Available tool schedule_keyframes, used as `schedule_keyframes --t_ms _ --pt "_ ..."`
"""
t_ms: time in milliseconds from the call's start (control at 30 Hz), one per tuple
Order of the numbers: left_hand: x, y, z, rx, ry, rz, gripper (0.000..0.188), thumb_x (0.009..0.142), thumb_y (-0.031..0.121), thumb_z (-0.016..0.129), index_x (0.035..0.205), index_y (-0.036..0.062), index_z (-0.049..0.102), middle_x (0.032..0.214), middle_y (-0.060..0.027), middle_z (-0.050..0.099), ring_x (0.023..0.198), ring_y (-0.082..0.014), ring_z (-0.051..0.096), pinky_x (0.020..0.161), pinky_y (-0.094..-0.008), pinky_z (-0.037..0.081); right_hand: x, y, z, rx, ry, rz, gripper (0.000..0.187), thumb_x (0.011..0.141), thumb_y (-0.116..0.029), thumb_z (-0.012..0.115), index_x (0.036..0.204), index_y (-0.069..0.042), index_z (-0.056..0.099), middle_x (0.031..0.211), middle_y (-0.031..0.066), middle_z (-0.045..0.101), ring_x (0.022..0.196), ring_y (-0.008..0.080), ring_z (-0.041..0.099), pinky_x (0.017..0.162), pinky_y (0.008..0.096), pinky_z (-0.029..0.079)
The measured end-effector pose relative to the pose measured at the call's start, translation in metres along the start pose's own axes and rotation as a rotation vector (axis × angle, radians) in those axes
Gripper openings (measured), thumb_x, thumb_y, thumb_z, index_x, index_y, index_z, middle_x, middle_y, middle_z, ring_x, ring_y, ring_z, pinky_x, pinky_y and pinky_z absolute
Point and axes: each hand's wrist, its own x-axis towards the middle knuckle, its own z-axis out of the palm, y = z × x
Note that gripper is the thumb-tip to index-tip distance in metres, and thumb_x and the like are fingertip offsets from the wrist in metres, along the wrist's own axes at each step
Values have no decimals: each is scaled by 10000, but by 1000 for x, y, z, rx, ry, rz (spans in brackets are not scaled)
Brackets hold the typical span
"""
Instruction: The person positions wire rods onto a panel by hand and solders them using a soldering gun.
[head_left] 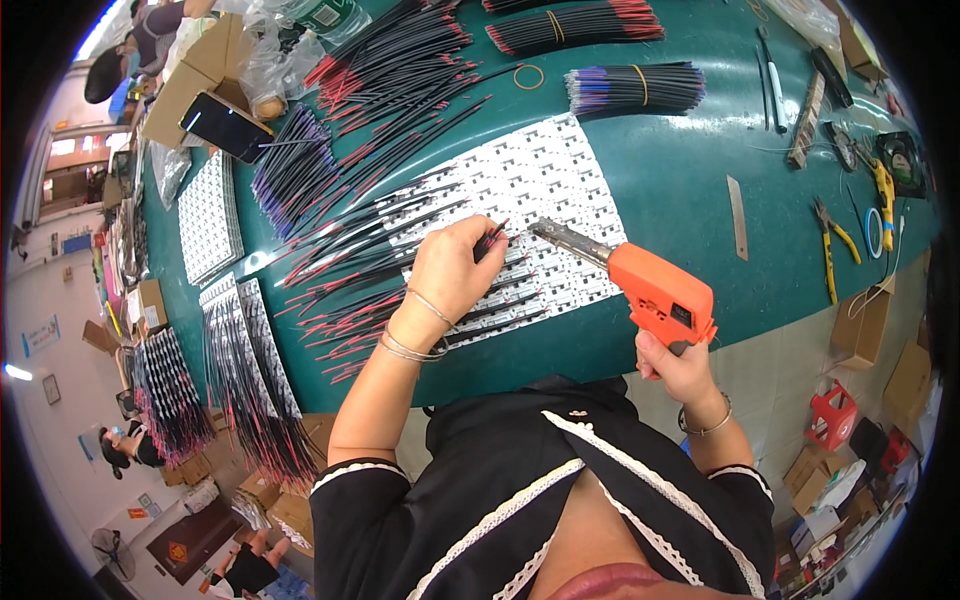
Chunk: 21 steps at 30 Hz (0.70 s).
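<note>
Pinching black wires in fingers of left hand over white panel at 8 o'clock, on green desk, and gripping orange gun-shaped tool in curled fingers of right hand at 4 o'clock, with tip toward 10.

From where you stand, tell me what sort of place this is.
Probably an electronics assembly workshop: the right hand holds an orange gun-shaped tool over a sheet of white circuit boards, with banded bundles of black wires on the green workbench.
</note>
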Motion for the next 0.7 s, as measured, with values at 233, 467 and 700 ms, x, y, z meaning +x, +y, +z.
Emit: schedule_keyframes --t_ms 233,467,700 --pt "1 -3 3 55 -9 -12 125 723 133 618 772 18 611 612 -116 588 439 -203 508 468 -289 412 2 0 2 -10 -6 15 226 825 -111 557 993 26 493 579 12 494 436 61 459 384 191 353" --pt "2 2 1 72 -48 -52 99 729 120 590 728 21 576 640 -158 576 581 -335 554 541 -386 439 4 -4 3 -30 -30 36 178 821 -106 561 950 -4 492 578 8 498 441 61 468 380 191 357" --pt "3 0 4 88 -28 -11 105 732 122 584 713 20 568 635 -158 569 590 -336 552 550 -393 436 3 0 2 -38 -14 25 218 818 -120 563 971 15 486 556 13 484 429 68 456 377 196 353"
